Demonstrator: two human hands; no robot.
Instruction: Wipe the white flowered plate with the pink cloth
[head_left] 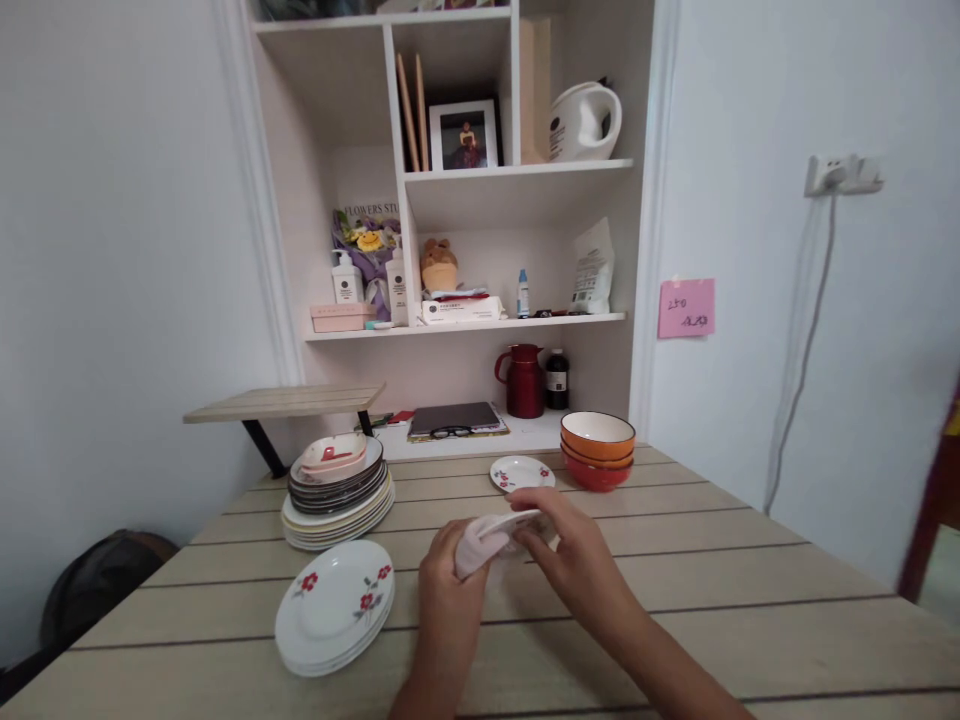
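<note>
My left hand [448, 575] is closed on a pale cloth [480, 545], which wraps the left edge of a small white plate [536, 520]. Fingers and thumb of my right hand [562, 535] pinch the plate's right side; it is held tilted above the table. Just beyond lies another small plate with red flowers [523, 472]. To the left of my hands, a short stack of white floral plates [334, 610] rests on the wood. Cloth and fingers hide much of the held plate.
Behind the floral plates stands a taller stack of plates and dishes [337, 495]. Orange and red bowls [598, 440] are stacked at the back right. A raised wooden shelf [285, 402] overhangs the back left. A red jug [523, 382] and a laptop [454, 418] sit behind the table [712, 560].
</note>
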